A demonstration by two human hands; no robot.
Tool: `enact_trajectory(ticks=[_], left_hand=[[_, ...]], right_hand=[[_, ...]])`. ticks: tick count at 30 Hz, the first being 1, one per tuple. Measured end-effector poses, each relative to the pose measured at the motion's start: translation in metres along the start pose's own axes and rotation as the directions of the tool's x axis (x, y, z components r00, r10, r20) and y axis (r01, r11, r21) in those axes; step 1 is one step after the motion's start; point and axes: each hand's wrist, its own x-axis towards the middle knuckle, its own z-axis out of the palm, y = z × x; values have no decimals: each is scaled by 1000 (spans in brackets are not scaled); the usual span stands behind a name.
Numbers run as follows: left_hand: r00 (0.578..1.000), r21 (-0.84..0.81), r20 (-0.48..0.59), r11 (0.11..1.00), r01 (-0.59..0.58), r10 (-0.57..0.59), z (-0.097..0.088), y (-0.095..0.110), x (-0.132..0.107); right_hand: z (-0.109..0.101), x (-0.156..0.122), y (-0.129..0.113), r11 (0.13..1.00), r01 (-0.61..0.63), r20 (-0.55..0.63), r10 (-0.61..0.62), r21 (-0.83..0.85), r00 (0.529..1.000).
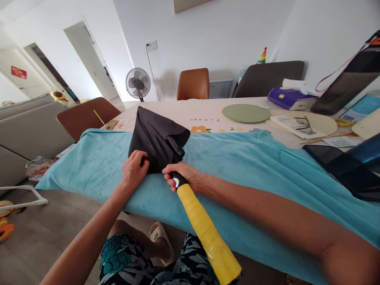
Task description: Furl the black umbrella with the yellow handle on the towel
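Observation:
A black folding umbrella (157,136) lies on a turquoise towel (237,158) spread over the near side of the table. Its yellow wrapped handle (208,233) sticks out over the table edge toward me. My left hand (133,170) pinches the black canopy fabric at its lower left. My right hand (184,176) is wrapped round the black neck just above the yellow grip, beside a white button. The umbrella's strap hangs across the folded cloth.
Beyond the towel the table carries a green round mat (246,113), glasses on papers (303,124), a purple tissue pack (289,98) and a dark bag (347,85). A black tablet (341,166) lies at right. Brown chairs, a floor fan (138,84) and a grey sofa stand around.

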Motion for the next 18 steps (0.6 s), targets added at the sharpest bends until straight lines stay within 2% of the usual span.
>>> enact_trajectory(ticks=[2, 3, 4, 7, 9, 13, 16, 18], left_hand=[[988, 25, -130, 996, 83, -79, -4, -5, -3], [983, 33, -148, 992, 118, -112, -6, -7, -5], [982, 38, -126, 989, 143, -138, -7, -9, -7], [982, 6, 39, 983, 185, -185, -12, -14, -12], [974, -63, 42, 972, 225, -223, -15, -11, -11], [951, -256, -74, 928, 272, -300, -17, 9, 6], [964, -382, -24, 894, 236, -265, -16, 34, 32], [983, -407, 53, 895, 182, -176, -15, 49, 53]], right_hand=[[-1, 1, 1, 999, -5, 25, 4, 33, 1000], [-1, 1, 1, 999, -14, 36, 12, 40, 999], [-1, 2, 2, 999, -22, 44, 20, 41, 999], [-1, 2, 3, 999, -23, 54, 21, 32, 998], [1, 2, 3, 1000, -14, 46, 13, 20, 999], [4, 1, 4, 1000, -20, 28, 20, -21, 999], [5, 2, 5, 999, 0, 23, 1, -33, 1000], [5, 2, 6, 999, 17, 32, -16, -30, 999]])
